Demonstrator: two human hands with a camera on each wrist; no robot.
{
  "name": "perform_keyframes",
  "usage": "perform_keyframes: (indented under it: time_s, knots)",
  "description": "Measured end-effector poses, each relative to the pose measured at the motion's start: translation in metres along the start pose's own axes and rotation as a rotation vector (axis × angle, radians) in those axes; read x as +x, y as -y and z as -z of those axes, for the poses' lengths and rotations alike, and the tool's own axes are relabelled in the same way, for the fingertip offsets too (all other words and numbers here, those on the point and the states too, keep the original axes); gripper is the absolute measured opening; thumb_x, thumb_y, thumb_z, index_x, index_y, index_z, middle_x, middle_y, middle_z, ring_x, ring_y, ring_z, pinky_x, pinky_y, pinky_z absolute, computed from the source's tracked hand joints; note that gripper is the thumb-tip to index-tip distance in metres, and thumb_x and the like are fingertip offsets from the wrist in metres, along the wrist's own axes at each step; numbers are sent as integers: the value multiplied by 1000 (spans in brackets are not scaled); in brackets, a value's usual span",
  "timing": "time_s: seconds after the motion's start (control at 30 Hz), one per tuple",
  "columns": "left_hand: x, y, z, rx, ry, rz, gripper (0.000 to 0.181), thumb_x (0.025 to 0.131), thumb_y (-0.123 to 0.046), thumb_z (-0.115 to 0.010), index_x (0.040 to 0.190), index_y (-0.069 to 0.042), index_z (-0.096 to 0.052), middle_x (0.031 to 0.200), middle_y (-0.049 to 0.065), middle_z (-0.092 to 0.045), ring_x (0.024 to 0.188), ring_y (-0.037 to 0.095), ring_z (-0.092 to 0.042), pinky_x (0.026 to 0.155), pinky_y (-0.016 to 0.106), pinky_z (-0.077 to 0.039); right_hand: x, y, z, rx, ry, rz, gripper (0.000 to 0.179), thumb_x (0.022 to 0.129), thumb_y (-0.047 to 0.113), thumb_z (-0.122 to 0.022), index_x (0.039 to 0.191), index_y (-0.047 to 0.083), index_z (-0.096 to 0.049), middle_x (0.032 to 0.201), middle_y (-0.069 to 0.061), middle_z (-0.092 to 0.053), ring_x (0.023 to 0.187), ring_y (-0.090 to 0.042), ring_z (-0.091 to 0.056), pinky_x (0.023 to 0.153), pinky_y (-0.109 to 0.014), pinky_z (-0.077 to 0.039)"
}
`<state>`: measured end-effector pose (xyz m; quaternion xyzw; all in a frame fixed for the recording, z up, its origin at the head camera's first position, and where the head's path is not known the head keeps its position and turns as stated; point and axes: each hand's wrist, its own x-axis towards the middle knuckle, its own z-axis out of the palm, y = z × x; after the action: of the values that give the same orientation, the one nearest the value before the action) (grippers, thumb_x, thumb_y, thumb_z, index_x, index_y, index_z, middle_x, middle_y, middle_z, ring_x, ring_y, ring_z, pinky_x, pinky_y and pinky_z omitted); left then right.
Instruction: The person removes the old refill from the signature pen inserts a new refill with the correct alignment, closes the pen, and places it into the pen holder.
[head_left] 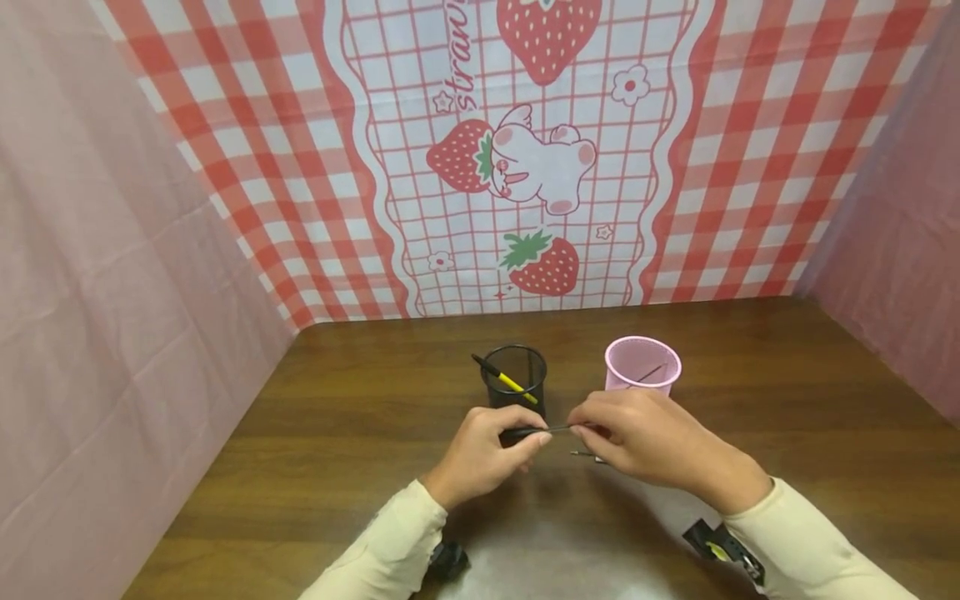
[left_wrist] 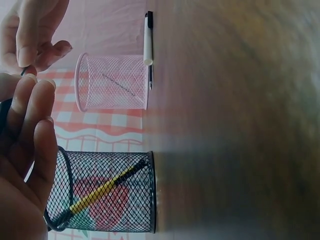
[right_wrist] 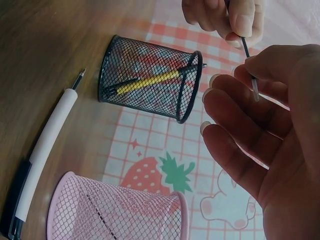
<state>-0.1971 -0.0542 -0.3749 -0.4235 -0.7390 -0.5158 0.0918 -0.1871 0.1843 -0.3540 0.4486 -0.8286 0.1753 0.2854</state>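
My left hand [head_left: 480, 454] grips a dark pen barrel [head_left: 516, 433], mostly hidden by the fingers. From its right end runs a thin pen refill [head_left: 557, 428], which my right hand [head_left: 652, 437] pinches between thumb and forefinger. The refill's pale, clear end [right_wrist: 255, 91] pokes out past the right fingertips in the right wrist view. A white pen with a black clip [right_wrist: 50, 142] lies on the table below the right hand, its metal tip exposed. Behind the hands stand a black mesh cup [left_wrist: 107, 155] holding a yellow-and-black pen [head_left: 513, 383] and a pink mesh cup [head_left: 615, 379].
Inside the pink cup leans a thin dark refill [head_left: 651, 372]. Everything rests on a brown wooden table [head_left: 360, 392]. A red-and-white strawberry-print cloth [head_left: 397, 208] hangs at the back, with pink cloth [head_left: 150, 250] at the sides. Black straps [head_left: 723, 546] show at the wrists.
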Motion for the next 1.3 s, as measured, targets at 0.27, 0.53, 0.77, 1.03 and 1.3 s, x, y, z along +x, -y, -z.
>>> perform_keyframes:
  time_s: [0.27,0.53,0.77,1.03,1.3]
  knots:
    - [-3,-3,0,-11,9,-43,5,88,5,-71,92,2,-70,65,8,-65,50,5,-61,48,23,-53,2,5,-7,34,-3,23,14,83,9,-75,93,18,-72,86,15,-65,72,5,-56,61,-18,-49]
    - [-5,-4,3,21,-1,-43,6,88,5,-71,92,1,-70,65,7,-65,49,5,-61,48,23,-53,7,7,-13,24,3,28,8,85,12,-75,90,17,-72,83,15,-65,69,6,-55,59,-18,-48]
    - [-5,10,-2,16,8,-43,5,88,5,-72,92,2,-71,68,7,-67,48,14,-62,48,24,-53,5,8,-15,17,18,20,13,80,9,-78,88,17,-72,82,14,-65,68,5,-55,58,-17,-48]
    - [-7,33,-6,18,30,-55,3,93,-7,-71,95,-6,-73,71,-1,-68,50,10,-64,49,23,-54,5,9,-14,25,33,15,10,81,12,-78,88,17,-72,81,14,-64,67,3,-56,58,-18,-48]
    - [-3,33,-7,77,36,-131,3,95,-13,-70,96,-11,-72,73,-7,-66,54,-6,-59,53,15,-51,1,8,-11,9,41,-7,11,81,13,-79,90,17,-72,82,15,-64,67,2,-57,58,-19,-48]
